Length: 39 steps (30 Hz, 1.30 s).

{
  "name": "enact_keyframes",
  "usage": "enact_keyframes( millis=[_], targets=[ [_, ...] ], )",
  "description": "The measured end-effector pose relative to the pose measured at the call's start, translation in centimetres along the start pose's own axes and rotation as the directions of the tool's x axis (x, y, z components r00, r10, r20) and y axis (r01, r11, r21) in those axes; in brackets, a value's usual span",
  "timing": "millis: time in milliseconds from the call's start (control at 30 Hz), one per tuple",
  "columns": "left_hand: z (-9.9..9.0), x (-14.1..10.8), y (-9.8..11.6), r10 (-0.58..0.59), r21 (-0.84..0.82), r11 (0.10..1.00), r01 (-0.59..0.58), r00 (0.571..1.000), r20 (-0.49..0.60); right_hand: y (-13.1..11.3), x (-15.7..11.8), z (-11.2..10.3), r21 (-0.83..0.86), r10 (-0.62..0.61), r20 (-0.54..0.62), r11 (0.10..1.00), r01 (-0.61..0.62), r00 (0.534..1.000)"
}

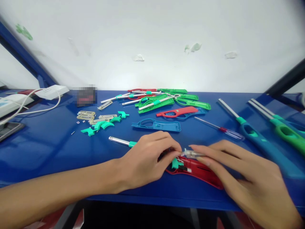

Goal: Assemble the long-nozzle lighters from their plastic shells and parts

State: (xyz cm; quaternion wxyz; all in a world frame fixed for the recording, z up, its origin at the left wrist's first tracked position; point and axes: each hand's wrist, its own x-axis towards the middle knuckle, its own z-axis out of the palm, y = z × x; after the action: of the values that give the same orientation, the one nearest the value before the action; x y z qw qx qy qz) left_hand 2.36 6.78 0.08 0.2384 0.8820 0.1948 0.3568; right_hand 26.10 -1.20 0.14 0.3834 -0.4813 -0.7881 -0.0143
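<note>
My right hand (247, 175) pinches a clear lighter fuel tank (190, 154) between thumb and fingers, just above a red lighter half-shell (205, 170). At the tank's valve end, the fingertips of my left hand (152, 157) are pressed together; what they grip is too small to make out. Inside the red half-shell sit a teal trigger (175, 163), a thin wire and a black-and-white part. A metal lighter tube (119, 140) with a teal collar sticks out to the left from behind my left hand.
Behind lie a blue half-shell (157, 125), a red half-shell (177, 112), several green half-shells (193, 103) and metal tubes. Teal triggers (107, 125) and clear tanks (85, 115) lie left. A screwdriver (231, 133) and assembled lighters (254, 135) lie right; a phone (9, 130) and cables far left.
</note>
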Motion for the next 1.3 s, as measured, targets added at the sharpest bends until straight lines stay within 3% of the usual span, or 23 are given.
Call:
enact_keyframes(
  millis=[367,767,1033,1300],
  targets=[
    [0.1,0.0,-0.2,0.011,-0.015,1.0,-0.011,1.0,0.004,0.1,0.0,-0.1,-0.024,-0.007,0.015,1.0,0.007,1.0],
    [-0.2,-0.1,0.2,0.042,0.039,0.998,-0.04,0.999,-0.032,0.3,-1.0,0.1,0.078,0.14,0.038,0.987,-0.143,0.989],
    [-2.3,-0.6,0.1,-0.042,0.104,0.994,0.025,0.984,0.171,0.2,-1.1,-0.2,0.066,0.11,0.058,0.991,-0.114,0.992],
    [-2.3,-0.9,0.0,0.034,0.1,0.993,-0.055,0.979,0.202,-0.2,-1.0,-0.2,0.045,0.072,0.065,0.996,-0.075,0.995]
  ],
)
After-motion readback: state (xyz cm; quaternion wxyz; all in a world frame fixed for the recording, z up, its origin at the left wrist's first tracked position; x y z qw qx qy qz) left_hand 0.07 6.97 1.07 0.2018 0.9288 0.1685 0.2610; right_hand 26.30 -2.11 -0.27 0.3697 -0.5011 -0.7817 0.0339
